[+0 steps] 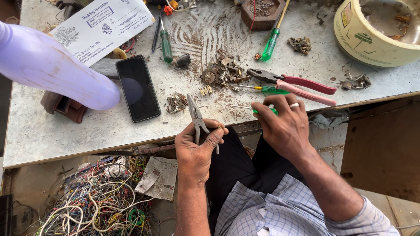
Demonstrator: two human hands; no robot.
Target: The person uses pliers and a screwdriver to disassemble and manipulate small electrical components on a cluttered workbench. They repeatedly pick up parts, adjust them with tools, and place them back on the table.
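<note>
My left hand point(197, 146) grips bare metal needle-nose pliers point(195, 114) by the handles, jaws pointing up over the table's front edge. My right hand point(283, 122), a ring on one finger, closes on a green-handled screwdriver point(260, 110) whose thin shaft points left along the table. Just beyond it lie pink-handled pliers point(302, 85) and another green screwdriver point(267, 90). A heap of small metal parts point(221, 73) sits in the middle of the table.
A black phone point(138, 87) lies left of centre beside a lilac plastic object point(48, 65) and a printed envelope point(103, 26). Two more screwdrivers point(165, 41) point(272, 41), a brown tray point(260, 13) and a cream tub point(376, 35) stand farther back. Tangled wires point(98, 201) cover the floor.
</note>
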